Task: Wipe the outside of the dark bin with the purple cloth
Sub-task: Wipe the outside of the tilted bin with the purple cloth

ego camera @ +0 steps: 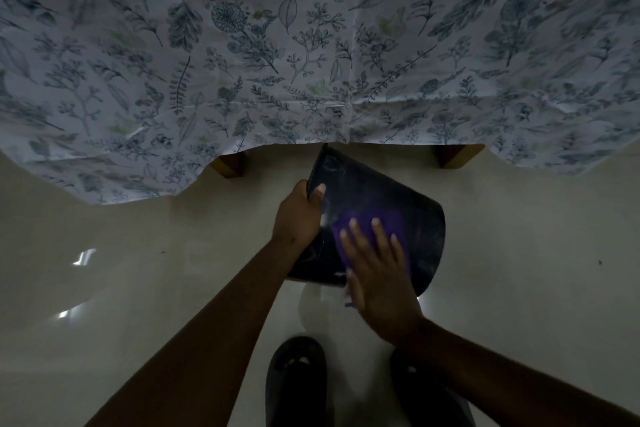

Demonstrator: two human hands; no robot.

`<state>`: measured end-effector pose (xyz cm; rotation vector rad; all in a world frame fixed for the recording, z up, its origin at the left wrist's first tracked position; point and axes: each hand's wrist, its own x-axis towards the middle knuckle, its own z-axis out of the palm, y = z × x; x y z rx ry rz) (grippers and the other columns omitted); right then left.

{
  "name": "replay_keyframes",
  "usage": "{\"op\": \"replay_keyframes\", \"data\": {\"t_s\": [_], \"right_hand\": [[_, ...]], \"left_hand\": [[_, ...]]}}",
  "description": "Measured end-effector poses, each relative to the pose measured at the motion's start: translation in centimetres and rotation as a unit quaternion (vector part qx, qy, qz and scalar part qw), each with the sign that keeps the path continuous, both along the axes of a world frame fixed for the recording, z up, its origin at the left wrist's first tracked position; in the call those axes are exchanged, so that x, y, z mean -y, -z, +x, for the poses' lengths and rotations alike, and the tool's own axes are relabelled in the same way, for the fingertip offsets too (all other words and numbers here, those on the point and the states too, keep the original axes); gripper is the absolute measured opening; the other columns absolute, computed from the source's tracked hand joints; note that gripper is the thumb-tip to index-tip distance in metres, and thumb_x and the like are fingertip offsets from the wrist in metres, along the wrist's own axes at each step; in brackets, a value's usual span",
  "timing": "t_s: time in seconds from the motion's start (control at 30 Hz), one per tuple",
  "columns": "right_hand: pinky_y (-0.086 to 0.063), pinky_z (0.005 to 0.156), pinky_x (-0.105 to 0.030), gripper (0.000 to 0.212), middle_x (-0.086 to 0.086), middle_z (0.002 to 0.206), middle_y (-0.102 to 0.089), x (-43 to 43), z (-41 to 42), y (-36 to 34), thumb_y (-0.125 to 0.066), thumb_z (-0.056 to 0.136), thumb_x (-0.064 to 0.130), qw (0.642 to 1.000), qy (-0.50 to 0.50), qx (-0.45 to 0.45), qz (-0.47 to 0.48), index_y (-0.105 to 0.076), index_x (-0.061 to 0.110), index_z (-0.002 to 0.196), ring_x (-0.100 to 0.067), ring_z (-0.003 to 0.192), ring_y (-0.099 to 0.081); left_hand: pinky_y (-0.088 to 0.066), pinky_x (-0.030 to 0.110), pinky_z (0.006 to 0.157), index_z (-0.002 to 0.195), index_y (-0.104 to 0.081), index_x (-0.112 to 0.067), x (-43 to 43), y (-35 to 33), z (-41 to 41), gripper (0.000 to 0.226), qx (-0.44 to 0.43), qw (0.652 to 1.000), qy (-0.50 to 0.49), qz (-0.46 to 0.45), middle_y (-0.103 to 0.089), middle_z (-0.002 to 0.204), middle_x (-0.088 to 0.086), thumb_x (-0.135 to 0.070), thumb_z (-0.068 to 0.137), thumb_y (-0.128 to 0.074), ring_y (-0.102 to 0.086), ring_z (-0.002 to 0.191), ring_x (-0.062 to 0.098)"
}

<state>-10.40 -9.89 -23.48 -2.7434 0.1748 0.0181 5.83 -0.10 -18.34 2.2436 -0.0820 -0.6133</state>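
Observation:
The dark bin (374, 194) lies tipped on its side above the pale floor, its outer wall facing me. My left hand (298, 215) grips the bin's left edge, thumb over the wall. My right hand (377, 274) lies flat with fingers spread on the purple cloth (370, 222), pressing it against the bin's wall. Most of the cloth is hidden under that hand; a corner hangs below the bin's near edge.
A table covered by a white cloth with a blue leaf print (311, 45) fills the upper half, its hem just above the bin. Two wooden legs (232, 165) (453, 154) show beneath. My feet in dark sandals (298, 381) stand on the glossy floor (138, 270).

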Motion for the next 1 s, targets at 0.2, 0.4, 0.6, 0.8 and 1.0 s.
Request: {"op": "replay_keyframes", "data": {"t_s": [0.2,0.4,0.6,0.8,1.0], "right_hand": [[-0.01,0.116,-0.044,0.053,0.001,0.158,-0.02,2.5,4.3,-0.7,-0.027,0.099,0.039,1.0,0.023,0.005,0.009,-0.02,0.026,0.149,-0.023,0.147,-0.012],[-0.018,0.116,-0.05,0.054,-0.001,0.158,-0.022,4.0,3.2,-0.2,-0.024,0.098,0.038,0.992,0.122,-0.012,0.031,-0.023,0.023,0.15,-0.024,0.147,-0.014],[-0.012,0.116,-0.051,0.056,0.001,0.16,-0.012,0.8,1.7,-0.1,-0.027,0.098,0.037,0.998,-0.061,0.001,-0.032,-0.013,0.026,0.151,-0.027,0.148,-0.005],[-0.03,0.113,-0.045,0.048,-0.007,0.15,-0.041,4.4,8.7,-1.1,-0.029,0.1,0.032,0.992,0.114,-0.003,0.05,-0.035,0.015,0.145,-0.027,0.137,-0.037],[-0.008,0.118,-0.047,0.058,0.003,0.16,-0.011,0.3,1.2,-0.8,-0.031,0.097,0.033,1.0,-0.008,-0.01,0.013,-0.013,0.024,0.151,-0.024,0.148,-0.002]], "left_hand": [[-0.043,0.03,0.078,0.106,-0.057,-0.01,0.2,-0.1,0.1,0.036,0.004,1.0,-0.003,-0.011,-0.066,0.105,0.01,-0.04,0.1,-0.039,-0.061,0.094,0.024],[-0.044,0.03,0.078,0.094,-0.053,-0.013,-0.2,-0.3,-0.6,0.028,-0.008,1.0,-0.02,-0.014,-0.063,0.096,0.006,-0.036,0.101,-0.04,-0.06,0.09,0.024],[-0.046,0.034,0.08,0.1,-0.056,-0.01,-0.3,0.1,-0.5,0.032,0.001,1.0,-0.004,0.0,-0.063,0.099,0.008,-0.038,0.101,-0.039,-0.06,0.091,0.026],[-0.04,0.027,0.073,0.103,-0.054,-0.009,-0.7,0.3,-0.6,0.033,0.018,1.0,0.006,-0.008,-0.061,0.097,0.005,-0.038,0.101,-0.039,-0.057,0.086,0.02],[-0.04,0.028,0.072,0.098,-0.056,-0.009,-0.2,0.9,0.0,0.032,-0.001,1.0,-0.019,-0.007,-0.065,0.096,0.008,-0.038,0.1,-0.042,-0.06,0.087,0.024]]}}
